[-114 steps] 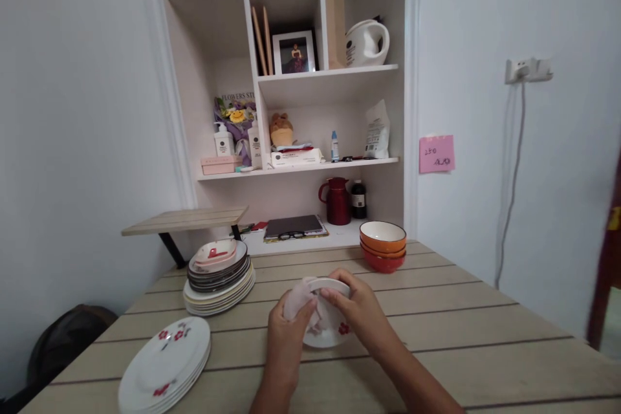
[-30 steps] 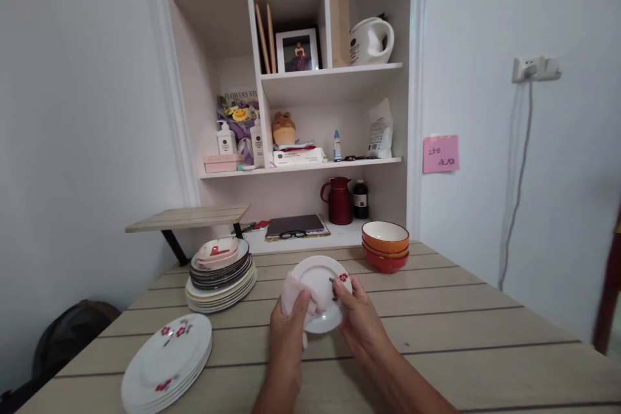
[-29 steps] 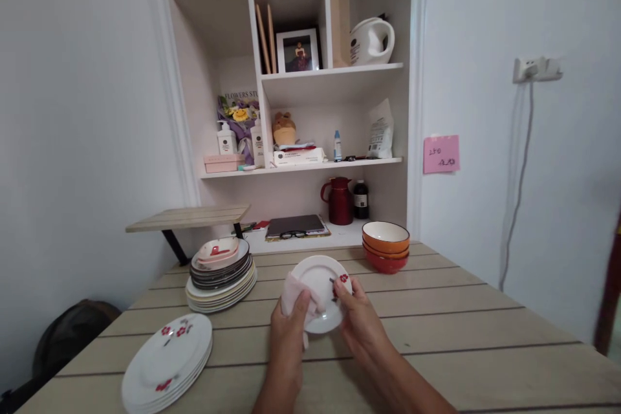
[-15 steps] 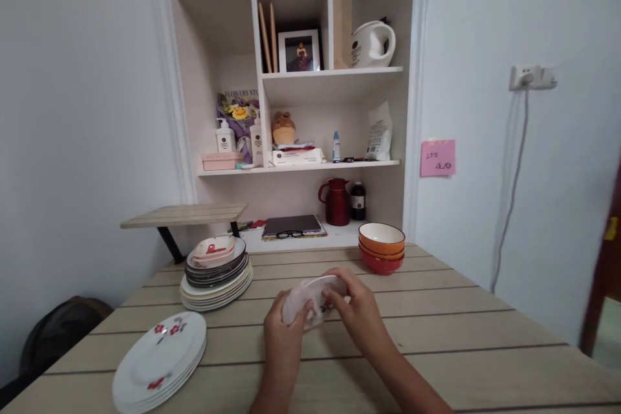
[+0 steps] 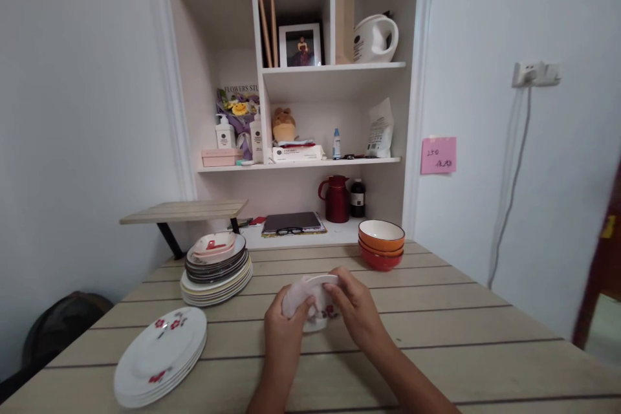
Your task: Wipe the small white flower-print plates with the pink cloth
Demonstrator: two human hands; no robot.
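Observation:
Above the middle of the table, a small white dish with red flowers [image 5: 324, 322] is held up and tilted between my hands. My left hand [image 5: 287, 323] is closed around a thin whitish cloth or tissue [image 5: 294, 297], pressing it against the dish's left side. My right hand [image 5: 356, 304] grips the right rim, thumb on the face and fingers behind. Part of the dish is hidden by the cloth and my fingers. On the left lies a stack of white flowered plates [image 5: 162, 352].
Behind stands a taller stack of plates [image 5: 218, 281] topped with small square dishes [image 5: 213, 246]. Orange and red bowls [image 5: 381, 252] are stacked at back right. A raised wooden shelf [image 5: 187, 210] overhangs the back-left corner. Wall shelving holds a red jug [image 5: 336, 199] and a laptop [image 5: 291, 222].
The dish has turned slightly in my hands, so more of its red flowers shows. My right-hand fingers have shifted a little along the rim; the cloth stays at its left side.

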